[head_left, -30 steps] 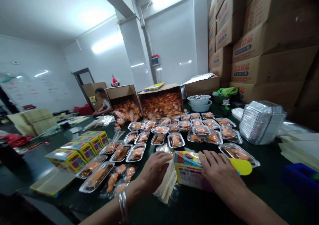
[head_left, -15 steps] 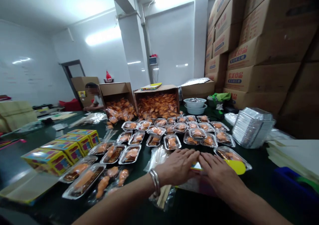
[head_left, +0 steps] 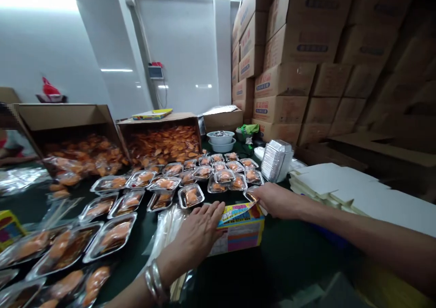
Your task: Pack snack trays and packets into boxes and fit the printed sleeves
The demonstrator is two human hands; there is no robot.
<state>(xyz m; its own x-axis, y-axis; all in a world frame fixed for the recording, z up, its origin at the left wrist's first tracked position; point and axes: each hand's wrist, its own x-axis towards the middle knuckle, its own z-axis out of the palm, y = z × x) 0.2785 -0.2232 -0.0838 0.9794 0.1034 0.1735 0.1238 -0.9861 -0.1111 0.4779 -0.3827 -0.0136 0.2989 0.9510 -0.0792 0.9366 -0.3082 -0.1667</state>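
Observation:
A small printed cardboard box [head_left: 240,236], yellow, blue and purple, lies on the dark green table in front of me. My left hand [head_left: 200,226], with metal bangles at its wrist, rests with fingers stretched flat over the box's left end. At the right end, the fingertips of my right hand [head_left: 272,200] pinch the edge of the box's printed top flap [head_left: 237,212]. Behind those fingers a foil tray is mostly hidden. Wooden sticks in clear plastic bags [head_left: 166,233] lie beside my left forearm.
Foil trays of wrapped orange food [head_left: 190,195] cover the table ahead and left. Two open cartons [head_left: 158,122] of such packets stand behind them. Stacked foil trays [head_left: 277,160] and flat white card blanks [head_left: 354,194] are at right, below piled cartons [head_left: 282,108]. Bowls [head_left: 220,140] stand further back.
My view has swung right. My hands, which lay together on top of the box, are now apart: the left at its left end, the right pinching the flap at its right.

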